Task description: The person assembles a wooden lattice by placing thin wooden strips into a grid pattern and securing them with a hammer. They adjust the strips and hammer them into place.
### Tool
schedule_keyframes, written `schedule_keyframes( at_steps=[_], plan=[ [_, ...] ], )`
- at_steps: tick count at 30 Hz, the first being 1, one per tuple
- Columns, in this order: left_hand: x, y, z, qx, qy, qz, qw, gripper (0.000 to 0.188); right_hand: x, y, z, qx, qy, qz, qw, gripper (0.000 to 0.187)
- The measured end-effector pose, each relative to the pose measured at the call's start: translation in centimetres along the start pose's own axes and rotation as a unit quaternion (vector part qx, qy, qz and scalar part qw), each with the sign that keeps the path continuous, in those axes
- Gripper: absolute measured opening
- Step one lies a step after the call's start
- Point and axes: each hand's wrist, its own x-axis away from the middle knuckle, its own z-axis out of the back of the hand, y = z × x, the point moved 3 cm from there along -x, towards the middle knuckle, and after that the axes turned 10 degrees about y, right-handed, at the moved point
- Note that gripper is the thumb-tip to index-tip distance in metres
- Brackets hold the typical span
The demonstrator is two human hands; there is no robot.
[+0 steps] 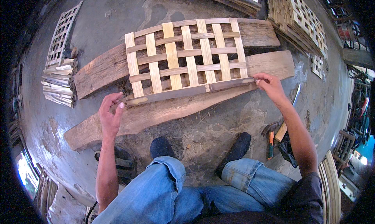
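A woven lattice panel of pale bamboo strips (pixel 170 48) lies across two rough wooden planks. Along its near edge runs a darker bamboo strip (pixel 191 92), tilted up toward the right. At the right end of that strip, my right hand (pixel 270 87) has thumb and fingertips closed on it. My left hand (pixel 111 114) is just off the strip's left end, thumb and fingers slightly apart with nothing visible between them.
The near plank (pixel 156 114) and far plank (pixel 104 66) rest on the concrete floor. A long blade with a wooden handle (pixel 281 132) and an orange-and-green-handled tool (pixel 270 145) lie at right. Slat bundles (pixel 58 83) and stacked lattice panels (pixel 300 23) stand farther out.
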Motion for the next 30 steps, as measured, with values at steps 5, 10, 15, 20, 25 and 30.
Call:
schedule_keyframes(
  at_steps=[5, 10, 15, 20, 25, 30],
  plan=[
    [0.0, 0.6, -0.1, -0.02, -0.019, 0.009, 1.0, 0.027, 0.0, -0.4, 0.2, 0.03, -0.002, 0.001, 1.0, 0.024],
    [0.1, 0.6, -0.1, -0.012, -0.022, 0.01, 1.0, 0.026, 0.2, -0.7, -0.2, 0.027, -0.006, -0.001, 1.0, 0.024],
    [0.1, 0.8, -0.3, -0.04, -0.031, -0.016, 0.999, 0.026, 0.0, -0.3, 0.1, 0.028, -0.004, 0.005, 1.0, 0.024],
    [0.2, 0.9, -0.3, -0.043, -0.031, -0.01, 0.999, 0.023, 0.4, -1.2, -0.2, 0.033, -0.007, 0.018, 0.999, 0.025],
    [0.2, 0.9, -0.4, -0.047, -0.031, -0.014, 0.998, 0.022, 0.1, -0.7, -0.1, 0.036, 0.0, 0.016, 0.999, 0.025],
    [0.3, 0.7, -0.4, -0.05, -0.029, -0.011, 0.998, 0.022, 0.0, -0.3, 0.0, 0.036, -0.002, 0.021, 0.999, 0.026]
  ],
)
